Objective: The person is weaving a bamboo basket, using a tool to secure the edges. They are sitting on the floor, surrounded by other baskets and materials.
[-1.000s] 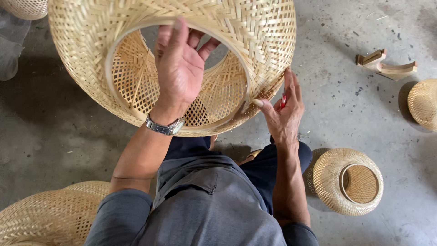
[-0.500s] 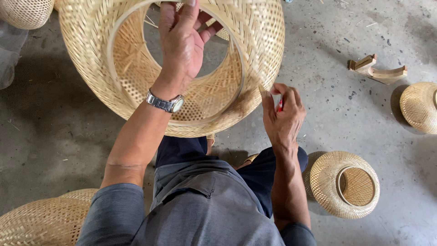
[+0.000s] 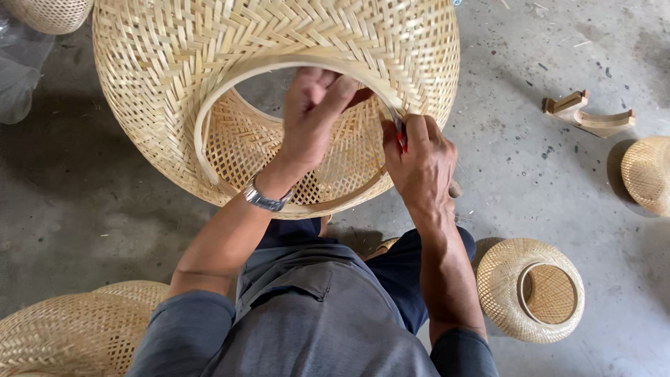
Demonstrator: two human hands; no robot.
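Two hands on one big woven bamboo shade (image 3: 174, 105).
I see my left hand (image 3: 314, 115) curled over its inner rim hoop (image 3: 209, 119); my right hand (image 3: 419, 164), just beside, pinches a small red-handled tool (image 3: 401, 139) at the rim. Light, springy, brittle weave: I'd grip the stiff hoop.

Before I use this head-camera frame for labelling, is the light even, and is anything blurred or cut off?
Head view: soft, even daylight, no glare; faint shadows lie under the large woven basket and the small basket. Left hand and right hand look sharp, as does the weave. The frame edges crop the large basket's top and a corner basket.
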